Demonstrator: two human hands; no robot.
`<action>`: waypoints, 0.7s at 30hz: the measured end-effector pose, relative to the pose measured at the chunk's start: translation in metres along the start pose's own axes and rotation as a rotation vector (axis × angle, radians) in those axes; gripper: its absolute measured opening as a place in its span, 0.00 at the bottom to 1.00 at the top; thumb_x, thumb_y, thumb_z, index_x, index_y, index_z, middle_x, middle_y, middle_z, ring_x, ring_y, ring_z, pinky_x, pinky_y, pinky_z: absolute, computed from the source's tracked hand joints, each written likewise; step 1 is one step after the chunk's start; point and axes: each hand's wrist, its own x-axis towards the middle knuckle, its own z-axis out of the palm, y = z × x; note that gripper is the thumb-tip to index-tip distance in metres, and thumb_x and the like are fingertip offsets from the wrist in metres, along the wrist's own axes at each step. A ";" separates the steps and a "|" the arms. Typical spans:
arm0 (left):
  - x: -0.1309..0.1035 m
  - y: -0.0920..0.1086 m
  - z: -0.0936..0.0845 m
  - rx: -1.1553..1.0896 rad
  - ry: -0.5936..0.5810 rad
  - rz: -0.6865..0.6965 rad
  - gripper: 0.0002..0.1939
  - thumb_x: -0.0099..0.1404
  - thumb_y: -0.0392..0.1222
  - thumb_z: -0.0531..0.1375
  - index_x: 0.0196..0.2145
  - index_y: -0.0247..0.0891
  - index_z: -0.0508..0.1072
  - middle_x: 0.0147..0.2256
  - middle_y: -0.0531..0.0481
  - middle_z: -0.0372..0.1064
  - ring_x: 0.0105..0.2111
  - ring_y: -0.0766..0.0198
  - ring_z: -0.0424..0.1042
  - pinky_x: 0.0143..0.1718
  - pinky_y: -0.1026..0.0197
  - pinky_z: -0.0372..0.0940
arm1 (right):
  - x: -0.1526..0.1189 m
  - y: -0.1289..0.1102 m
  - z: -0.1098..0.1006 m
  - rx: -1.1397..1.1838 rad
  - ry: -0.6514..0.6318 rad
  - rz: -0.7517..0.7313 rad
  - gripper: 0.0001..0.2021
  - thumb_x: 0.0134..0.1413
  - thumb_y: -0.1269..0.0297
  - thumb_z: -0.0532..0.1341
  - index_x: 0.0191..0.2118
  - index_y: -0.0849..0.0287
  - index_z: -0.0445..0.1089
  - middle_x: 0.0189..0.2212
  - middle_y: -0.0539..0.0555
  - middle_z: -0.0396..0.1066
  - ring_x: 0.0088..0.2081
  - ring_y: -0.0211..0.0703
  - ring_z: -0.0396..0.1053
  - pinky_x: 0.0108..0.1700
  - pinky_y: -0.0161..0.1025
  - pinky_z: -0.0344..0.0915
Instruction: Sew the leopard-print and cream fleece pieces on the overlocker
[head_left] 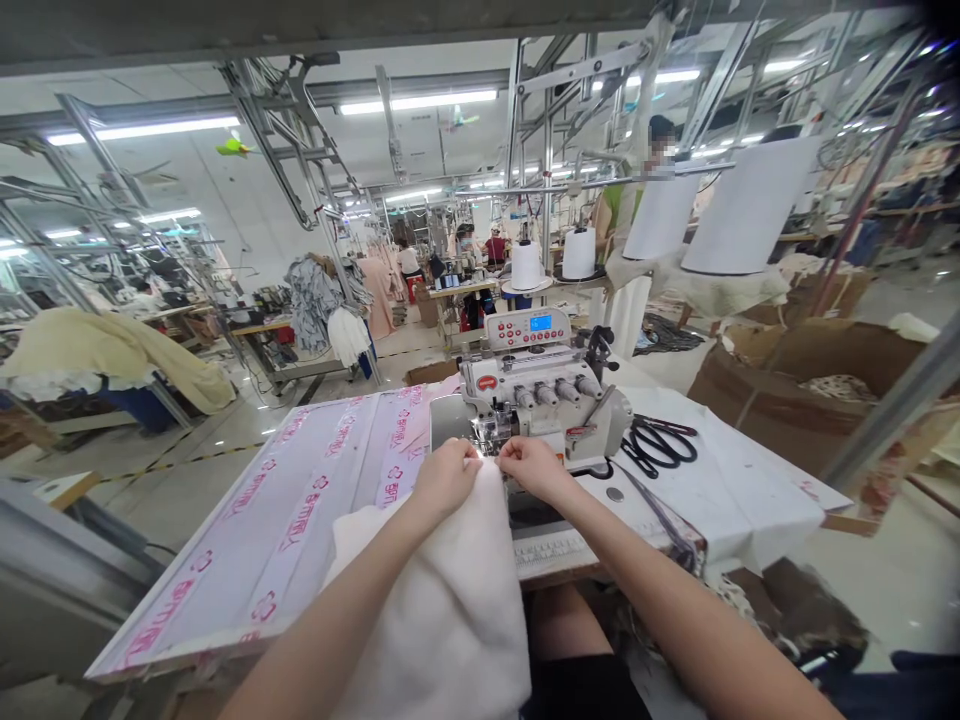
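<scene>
Head view: one plush white cloth [457,590], its upper edge placed at the stitching end of a white metal sewing machine [544,395], pinched there by the left hand [448,474] and, at the corner, by the right hand [534,466]. The bulk is left hanging below; no finished seam is shown, and the amount stitched cannot be told.

One wide view from my head, forward and down.
My bare left hand [448,474] and bare right hand [535,467] are near, just below centre, before the boxy white sewing machine [517,378]; my bare forearms [324,608] span the lower part, while the upper looks out to long white ceiling lights [420,102] far off.
</scene>
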 end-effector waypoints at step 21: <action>0.019 0.003 0.005 0.065 0.029 -0.080 0.06 0.57 0.37 0.49 0.29 0.38 0.65 0.33 0.49 0.67 0.34 0.60 0.68 0.34 0.62 0.58 | -0.004 0.001 0.018 -0.171 0.267 0.023 0.05 0.47 0.70 0.54 0.25 0.60 0.65 0.19 0.50 0.65 0.22 0.38 0.60 0.24 0.31 0.48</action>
